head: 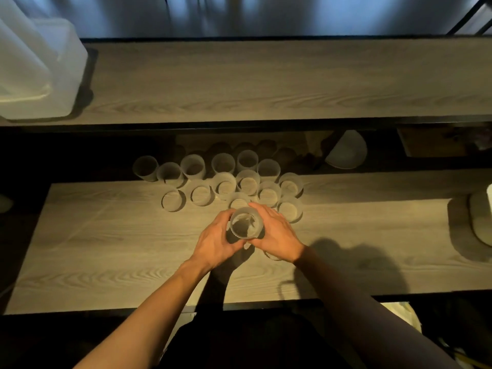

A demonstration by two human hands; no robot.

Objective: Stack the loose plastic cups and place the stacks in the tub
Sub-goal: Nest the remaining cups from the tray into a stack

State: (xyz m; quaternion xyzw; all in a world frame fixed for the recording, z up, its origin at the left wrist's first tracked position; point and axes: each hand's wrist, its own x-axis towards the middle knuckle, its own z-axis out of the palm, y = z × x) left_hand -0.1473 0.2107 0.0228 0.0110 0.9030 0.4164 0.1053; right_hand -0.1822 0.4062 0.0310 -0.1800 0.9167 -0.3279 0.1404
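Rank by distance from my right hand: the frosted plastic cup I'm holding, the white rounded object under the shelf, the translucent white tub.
1. Frosted plastic cup, in the right hand.
2. White rounded object, back right.
3. Translucent white tub, upper shelf, left.

The loose cups [247, 182] are frosted, translucent white. The held cup [246, 223] is the same, with fine vertical ribs low on its wall. The table [106, 249] is pale grey-brown with wavy wood grain and a black edge, and the far shelf [266, 81] matches it. The tub [66, 75], far left, is milky translucent white. A bowl [346, 153], far right, is white. The far backdrop [266, 14] is streaked blue and black.
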